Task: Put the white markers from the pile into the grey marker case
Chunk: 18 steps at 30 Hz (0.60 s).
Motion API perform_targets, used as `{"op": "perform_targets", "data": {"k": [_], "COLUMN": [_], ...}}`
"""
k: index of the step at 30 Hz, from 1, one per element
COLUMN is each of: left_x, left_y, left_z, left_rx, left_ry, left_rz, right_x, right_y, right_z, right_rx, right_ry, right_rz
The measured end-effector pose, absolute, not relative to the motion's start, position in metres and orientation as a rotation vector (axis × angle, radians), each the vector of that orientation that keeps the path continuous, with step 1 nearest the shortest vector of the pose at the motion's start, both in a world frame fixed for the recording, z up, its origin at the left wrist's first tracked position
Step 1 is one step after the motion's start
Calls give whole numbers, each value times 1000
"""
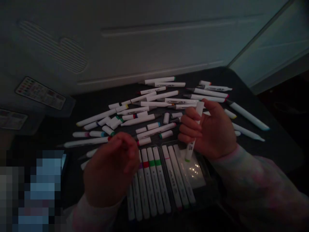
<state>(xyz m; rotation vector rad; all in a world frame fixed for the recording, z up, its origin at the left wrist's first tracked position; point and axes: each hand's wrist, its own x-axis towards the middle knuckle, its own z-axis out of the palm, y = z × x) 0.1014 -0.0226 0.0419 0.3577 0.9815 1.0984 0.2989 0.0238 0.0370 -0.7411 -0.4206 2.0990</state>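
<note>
My right hand [212,129] wraps its fingers round a white marker [190,149] with a light green lower end. The marker stands tilted above the right part of a clear marker case [207,180]. My left hand [111,170] is loosely curled at the case's left side, with a gap between thumb and fingers and nothing visible in it. Its palm side is partly hidden. Several white markers [152,190] lie side by side in the case's left part, some with red, green or purple bands. A few more markers [178,180] lie in its right part.
Loose uncapped markers [140,120] and separate caps [166,118] are scattered over the dark table [272,151]. A pale panelled wall [154,48] rises behind. Clear packaging with a printed card [41,91] stands at left. A blurred-out, lit screen [41,187] is at lower left.
</note>
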Motion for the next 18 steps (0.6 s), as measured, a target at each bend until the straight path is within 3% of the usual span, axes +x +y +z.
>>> {"op": "perform_targets", "data": {"k": [9, 18], "left_x": [125, 125], "left_y": [-41, -42], "left_z": [26, 25], "left_rx": [942, 1191], "left_ry": [1039, 961], "left_rz": [463, 364], "right_x": [289, 278], "right_y": [11, -2], "right_z": [38, 33], "right_rx": [-670, -662], "right_ry": [-508, -643], "right_rz": [2140, 2103]}}
